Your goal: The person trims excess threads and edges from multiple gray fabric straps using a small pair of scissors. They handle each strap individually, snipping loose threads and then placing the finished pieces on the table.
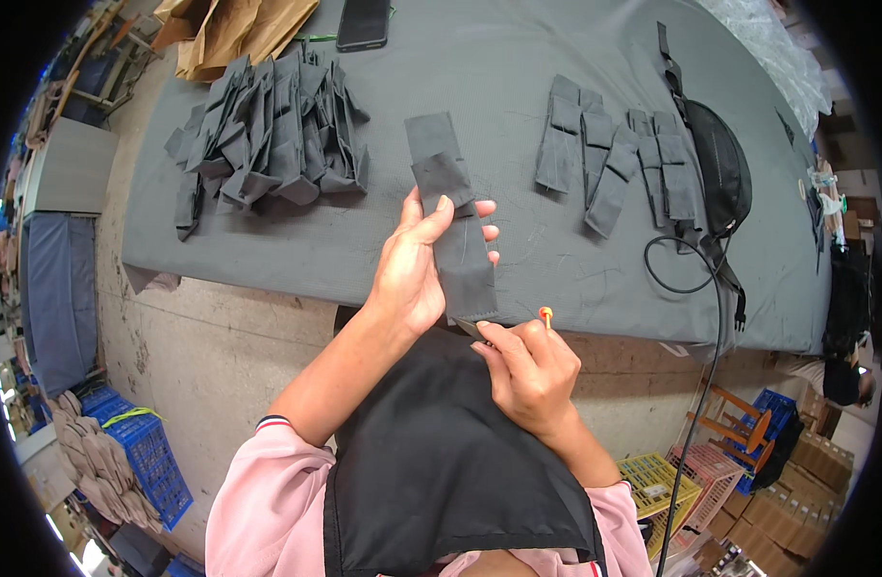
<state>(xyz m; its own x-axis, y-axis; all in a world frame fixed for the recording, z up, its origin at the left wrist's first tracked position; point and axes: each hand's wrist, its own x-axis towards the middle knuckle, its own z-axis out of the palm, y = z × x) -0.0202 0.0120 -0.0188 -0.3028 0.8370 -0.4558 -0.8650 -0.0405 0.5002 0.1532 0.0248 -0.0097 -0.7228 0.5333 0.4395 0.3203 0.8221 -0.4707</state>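
Note:
My left hand (417, 264) is closed around a dark grey fabric strip (467, 274) with a folded flap, thumb on its front and fingertips showing past its right edge. The strip stands lengthwise over the table's near edge. By its lower end, my right hand (534, 370) is closed in a pinch on a small slim tool with a yellow-orange end (546, 315) sticking up behind the knuckles. A thin greyish tip shows between thumb and strip. Most of the tool is hidden in the fingers, so its exact kind cannot be told.
A heap of similar fabric pieces (277, 135) lies at left on the grey-covered table (383, 236). Several flat ones (609, 178) lie at right, beside a black waist bag (718, 163) and cable (718, 317). A phone (363, 24) and brown paper bag (248, 38) are at the back.

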